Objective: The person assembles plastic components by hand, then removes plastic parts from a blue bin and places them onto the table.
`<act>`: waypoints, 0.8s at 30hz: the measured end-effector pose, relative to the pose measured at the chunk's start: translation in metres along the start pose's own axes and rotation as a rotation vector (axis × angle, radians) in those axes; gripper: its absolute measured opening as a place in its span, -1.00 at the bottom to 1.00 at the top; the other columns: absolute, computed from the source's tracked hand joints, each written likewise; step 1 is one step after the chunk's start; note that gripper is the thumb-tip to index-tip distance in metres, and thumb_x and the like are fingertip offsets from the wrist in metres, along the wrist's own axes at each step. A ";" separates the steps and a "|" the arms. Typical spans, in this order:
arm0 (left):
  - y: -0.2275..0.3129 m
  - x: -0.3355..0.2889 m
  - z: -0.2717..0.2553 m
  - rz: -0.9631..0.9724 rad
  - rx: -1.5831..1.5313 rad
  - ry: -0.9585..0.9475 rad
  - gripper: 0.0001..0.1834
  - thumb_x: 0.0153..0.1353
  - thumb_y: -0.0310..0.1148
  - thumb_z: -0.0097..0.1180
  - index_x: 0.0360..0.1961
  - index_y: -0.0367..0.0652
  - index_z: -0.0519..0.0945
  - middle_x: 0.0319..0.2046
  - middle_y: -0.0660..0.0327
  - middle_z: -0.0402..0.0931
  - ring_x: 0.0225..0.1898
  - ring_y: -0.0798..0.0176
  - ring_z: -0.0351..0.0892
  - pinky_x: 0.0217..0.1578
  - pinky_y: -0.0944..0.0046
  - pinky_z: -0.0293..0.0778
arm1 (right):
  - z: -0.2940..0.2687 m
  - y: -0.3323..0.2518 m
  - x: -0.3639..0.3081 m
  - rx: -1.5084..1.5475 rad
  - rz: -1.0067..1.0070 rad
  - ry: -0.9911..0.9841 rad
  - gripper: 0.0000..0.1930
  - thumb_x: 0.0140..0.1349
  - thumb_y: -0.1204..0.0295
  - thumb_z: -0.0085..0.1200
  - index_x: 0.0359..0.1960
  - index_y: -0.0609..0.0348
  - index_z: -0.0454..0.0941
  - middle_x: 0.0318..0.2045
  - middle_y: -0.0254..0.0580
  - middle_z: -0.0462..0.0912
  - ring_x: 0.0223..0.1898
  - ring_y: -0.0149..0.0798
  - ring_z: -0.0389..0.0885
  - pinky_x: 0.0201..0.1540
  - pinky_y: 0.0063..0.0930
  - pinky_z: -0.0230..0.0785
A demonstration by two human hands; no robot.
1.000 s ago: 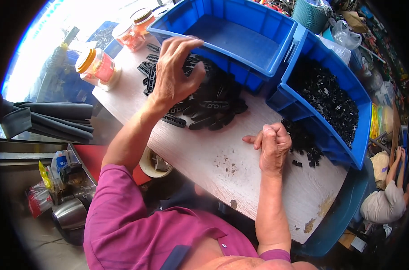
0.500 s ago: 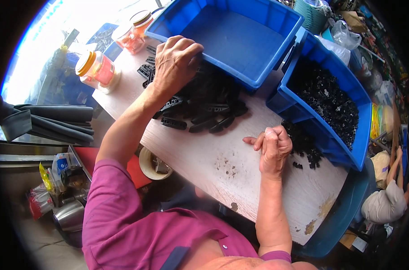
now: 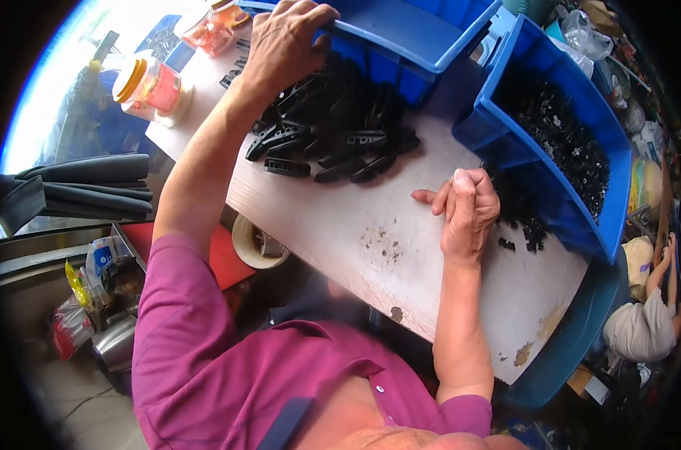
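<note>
My left hand has its fingers hooked over the near rim of a blue plastic bin at the top of the view. Below that rim, a pile of long black plastic pieces lies loose on the table. On the right side of the table my right hand rests with curled fingers. Whatever it may hold is hidden. Beside it are small black parts, spilling by the front of a second blue bin. That bin holds many small black parts.
Jars with orange lids, one of them a clear jar, stand at the table's far left. A pale bucket sits below the table's left edge. Beyond the right edge are a teal tub and another person.
The blue bin under my left hand has tipped back and moved away, so its near outer wall shows and more of the black pile is uncovered. My right hand stays curled.
</note>
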State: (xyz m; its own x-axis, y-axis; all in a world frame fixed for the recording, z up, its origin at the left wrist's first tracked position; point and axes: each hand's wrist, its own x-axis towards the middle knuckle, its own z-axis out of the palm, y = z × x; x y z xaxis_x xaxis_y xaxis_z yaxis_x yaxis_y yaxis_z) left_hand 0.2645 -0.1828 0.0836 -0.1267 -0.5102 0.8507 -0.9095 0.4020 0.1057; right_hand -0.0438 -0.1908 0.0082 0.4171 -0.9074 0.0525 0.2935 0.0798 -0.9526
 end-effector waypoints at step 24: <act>0.152 -0.106 0.018 -0.192 0.273 -0.426 -0.65 0.12 -0.26 0.24 -0.07 -0.11 0.59 -0.14 0.27 0.55 -0.01 0.12 0.43 -0.09 0.10 0.27 | -0.009 0.004 0.001 0.000 0.117 -0.104 -0.79 0.24 0.42 0.13 -0.53 0.20 0.45 -0.78 -0.43 0.35 -0.76 -0.58 0.28 -0.59 -0.44 0.59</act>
State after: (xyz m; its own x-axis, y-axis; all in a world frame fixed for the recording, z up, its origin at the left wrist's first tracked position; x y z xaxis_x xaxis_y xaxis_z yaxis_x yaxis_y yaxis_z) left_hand 0.1320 -0.0814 0.0000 -0.0454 -0.8409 0.5392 -0.9948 0.0876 0.0529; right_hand -0.0497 -0.1954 0.0016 0.5355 -0.8441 -0.0277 0.2382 0.1824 -0.9539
